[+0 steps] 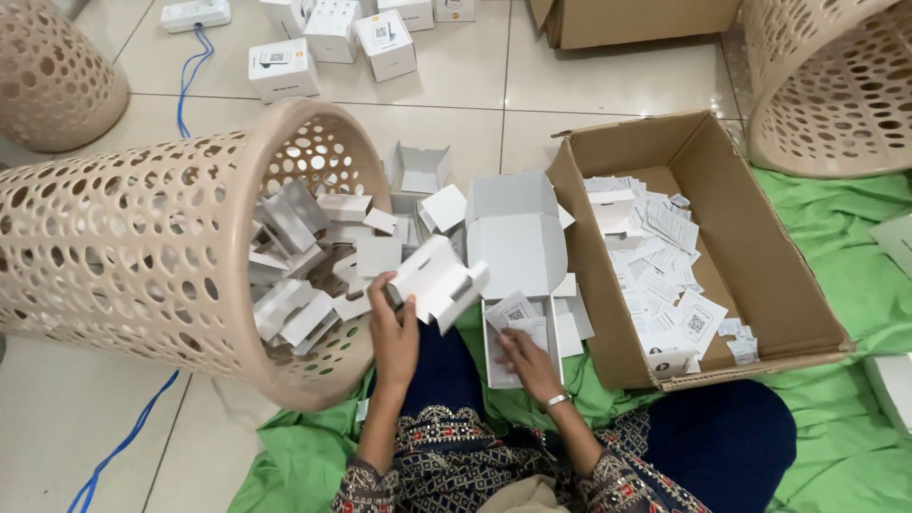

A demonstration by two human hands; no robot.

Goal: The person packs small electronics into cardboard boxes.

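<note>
**Two hands among white card pieces on the floor**

The left hand [392, 334] is closed on a folded white card insert [439, 280], fingers wrapped over its lower edge, holding it up just at the mouth of the tipped beige basket [123, 256]. The right hand [525, 359] lies flat with fingers loosely spread on an open white box tray [518, 334] directly in front of the person; whether it grips the leaflet [513, 310] in the tray or only presses on it cannot be told.

Beyond the right hand an open white carton [516, 233] stands among loose white pieces, its inside hidden from this angle. Inside the basket, beyond the left hand, more white inserts [304, 271] lie heaped; those deeper in are lost behind the perforated wall.

To the right of the right hand sits a brown cardboard box [760, 275], flaps open, filled with printed leaflets [665, 275]; its near wall hides the lowest ones. A green cloth [836, 427] covers the floor under the person and runs off the right and bottom edges.

Farther out, small white boxes [332, 38] stand on the tile floor [456, 114], partly cut off at the top. Two more beige baskets [836, 76] are clipped by the upper corners. A blue cable [190, 71] trails on the left side. Bare tile lies between the basket rim and the far boxes.
</note>
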